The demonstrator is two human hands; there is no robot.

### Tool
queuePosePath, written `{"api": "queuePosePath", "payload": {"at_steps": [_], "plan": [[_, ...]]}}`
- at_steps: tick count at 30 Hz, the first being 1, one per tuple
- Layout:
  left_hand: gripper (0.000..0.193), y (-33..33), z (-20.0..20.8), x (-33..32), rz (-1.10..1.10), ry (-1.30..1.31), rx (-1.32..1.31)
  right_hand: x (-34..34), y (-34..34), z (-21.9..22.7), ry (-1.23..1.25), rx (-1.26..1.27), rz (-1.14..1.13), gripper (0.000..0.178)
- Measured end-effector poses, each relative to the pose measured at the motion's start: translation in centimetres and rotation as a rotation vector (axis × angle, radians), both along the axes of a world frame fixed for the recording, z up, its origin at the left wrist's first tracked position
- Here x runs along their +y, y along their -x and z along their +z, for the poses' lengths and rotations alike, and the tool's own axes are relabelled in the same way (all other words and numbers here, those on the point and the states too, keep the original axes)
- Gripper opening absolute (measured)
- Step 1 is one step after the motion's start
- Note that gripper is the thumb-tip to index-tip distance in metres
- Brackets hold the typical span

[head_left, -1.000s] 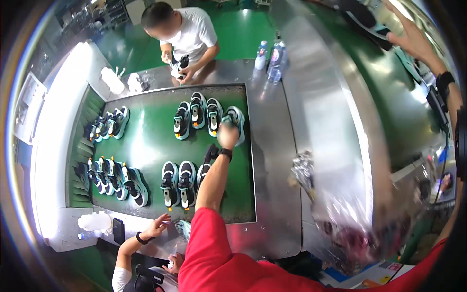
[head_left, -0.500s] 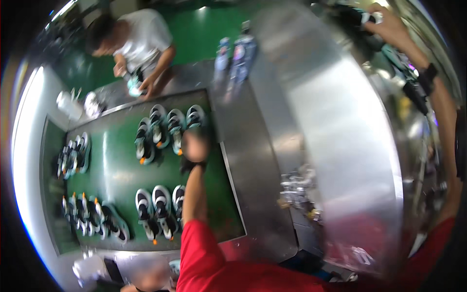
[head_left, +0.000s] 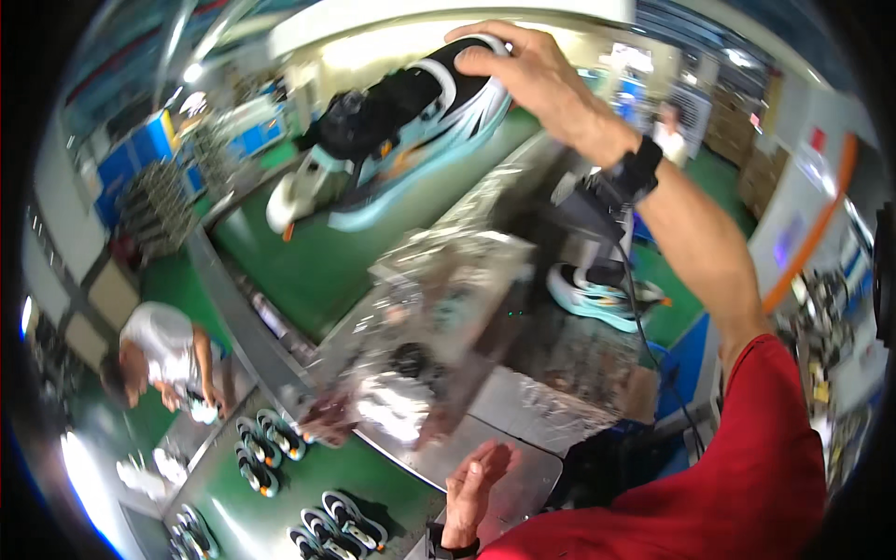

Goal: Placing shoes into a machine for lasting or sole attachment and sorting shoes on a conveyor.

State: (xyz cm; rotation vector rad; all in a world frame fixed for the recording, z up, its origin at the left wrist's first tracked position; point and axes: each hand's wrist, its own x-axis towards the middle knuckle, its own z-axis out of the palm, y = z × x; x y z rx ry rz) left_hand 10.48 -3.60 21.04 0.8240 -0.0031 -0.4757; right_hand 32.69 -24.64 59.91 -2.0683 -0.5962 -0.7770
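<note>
High in the head view, my right hand (head_left: 537,79) is closed on the heel collar of a black, white and turquoise sneaker (head_left: 434,103), its toe pointing down and left. Blur hides whether a second shoe hangs against it. At the bottom, my left hand (head_left: 471,481) is empty with fingers apart, above a metal ledge (head_left: 523,471) beside the green belt. Another similar sneaker (head_left: 597,299) rests below my right forearm. Crumpled clear plastic and foil (head_left: 401,406) lies between my hands.
Several sneakers (head_left: 341,518) stand in groups on the lower-left green belt (head_left: 252,518). A co-worker (head_left: 168,359) in a white shirt handles a shoe at the left. Beyond the held sneaker runs another green belt (head_left: 322,280). A dark cable (head_left: 644,345) hangs beneath my right forearm.
The view has swung up and to the right. My right hand, with the sneaker, now appears at upper centre. My left hand has moved from over the shoe rows to the metal ledge.
</note>
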Motion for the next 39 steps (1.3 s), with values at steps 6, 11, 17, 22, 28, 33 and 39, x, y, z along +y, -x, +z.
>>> {"api": "queuePosePath", "payload": {"at_steps": [6,11,17,22,28,33,39], "plan": [[0.087,-1.2,14.1,-13.7,-0.637,0.464,-0.433,-13.5,16.5,-4.9,-0.221,0.025,-0.142,0.034],[0.09,8.3,13.9,-25.9,-0.949,0.671,-0.173,-23.3,33.2,-12.2,-0.071,-0.004,-0.453,0.034],[0.044,20.0,10.9,-39.8,-1.037,0.301,-0.132,-27.1,59.2,-22.8,-0.855,0.019,-0.661,0.066],[0.038,34.2,7.8,-49.1,-1.163,-0.069,-0.712,-29.9,72.2,-30.3,-0.761,0.007,-1.488,0.071],[0.078,50.8,4.3,-63.0,-1.593,-0.142,-0.745,-31.5,90.8,-32.7,-1.079,-0.306,-1.773,0.056],[0.06,59.6,-3.6,-79.3,-1.182,-0.439,-1.268,-31.1,96.9,-32.9,-1.054,-0.373,-2.04,0.055],[0.082,65.0,-6.1,-86.8,-1.189,-0.816,-1.354,-30.0,99.9,-31.5,-0.935,-0.258,-2.354,0.055]]}}
